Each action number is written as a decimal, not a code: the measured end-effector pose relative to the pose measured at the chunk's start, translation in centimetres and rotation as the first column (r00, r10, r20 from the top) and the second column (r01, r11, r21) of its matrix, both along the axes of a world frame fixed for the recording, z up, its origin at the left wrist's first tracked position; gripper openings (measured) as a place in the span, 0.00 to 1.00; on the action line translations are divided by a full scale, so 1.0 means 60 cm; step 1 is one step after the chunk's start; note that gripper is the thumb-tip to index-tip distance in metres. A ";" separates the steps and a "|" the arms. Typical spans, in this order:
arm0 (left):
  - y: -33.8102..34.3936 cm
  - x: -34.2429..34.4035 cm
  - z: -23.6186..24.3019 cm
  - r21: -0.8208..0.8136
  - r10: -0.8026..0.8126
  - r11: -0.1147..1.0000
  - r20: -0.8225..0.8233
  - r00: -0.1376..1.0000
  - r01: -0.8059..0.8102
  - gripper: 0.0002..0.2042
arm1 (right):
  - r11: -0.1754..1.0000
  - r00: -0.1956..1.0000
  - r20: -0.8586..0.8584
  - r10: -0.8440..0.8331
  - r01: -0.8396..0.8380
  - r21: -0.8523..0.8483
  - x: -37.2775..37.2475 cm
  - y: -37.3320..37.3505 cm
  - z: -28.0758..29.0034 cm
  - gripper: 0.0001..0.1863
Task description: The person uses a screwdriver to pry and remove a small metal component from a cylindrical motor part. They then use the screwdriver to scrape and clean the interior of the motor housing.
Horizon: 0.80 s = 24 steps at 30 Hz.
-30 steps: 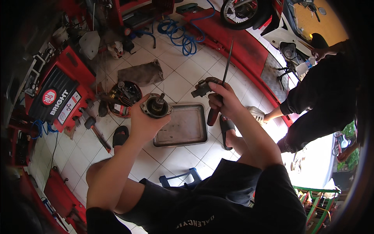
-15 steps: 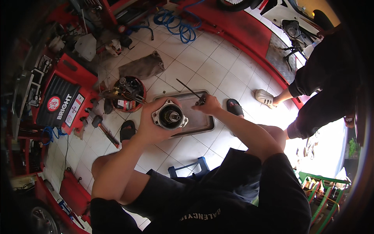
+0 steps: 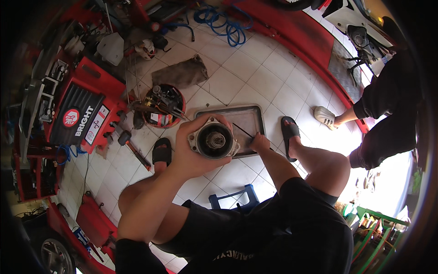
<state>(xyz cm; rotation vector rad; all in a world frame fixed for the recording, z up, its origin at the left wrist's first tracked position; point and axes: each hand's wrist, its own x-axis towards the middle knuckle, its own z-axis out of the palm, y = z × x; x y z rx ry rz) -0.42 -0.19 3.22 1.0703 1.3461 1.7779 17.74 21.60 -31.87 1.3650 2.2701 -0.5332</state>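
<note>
My left hand is wrapped round a cylindrical metal housing, holding it up in front of me. Its open mouth faces me, with a splined shaft in the middle and bolt ears on its rim. To the right of it, my right hand is closed on a thin dark rod-shaped tool. The tool's tip points up and left, close to the housing; its grip is mostly hidden in my fingers. Below both hands lies a shallow metal tray on the floor, partly covered by the housing.
Left of the tray stand a red tub of tools and a hammer. A grey cloth and a blue coiled hose lie farther off. Red equipment fills the left. Another person's foot is at right, near a red platform.
My right hand has moved lower and nearer the housing, its arm drawn in, and the tool's tip has come down beside the housing. The view has shifted, with the housing still in my left hand.
</note>
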 end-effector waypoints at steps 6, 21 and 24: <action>-0.009 -0.006 0.006 -0.072 0.054 0.995 -0.162 0.985 -0.066 0.24 | 0.992 0.992 -0.020 0.126 -0.127 -0.025 -0.028 0.020 0.046 0.22; 0.006 0.015 0.001 -0.224 0.189 0.899 -0.579 0.793 -0.378 0.19 | 0.846 0.409 -0.900 0.152 -0.524 -0.095 -0.074 -0.060 0.640 0.25; 0.023 0.010 -0.025 -0.279 0.118 0.883 -0.646 0.754 -0.378 0.20 | 0.824 0.468 -0.825 0.316 -0.567 -0.006 -0.073 -0.060 0.622 0.19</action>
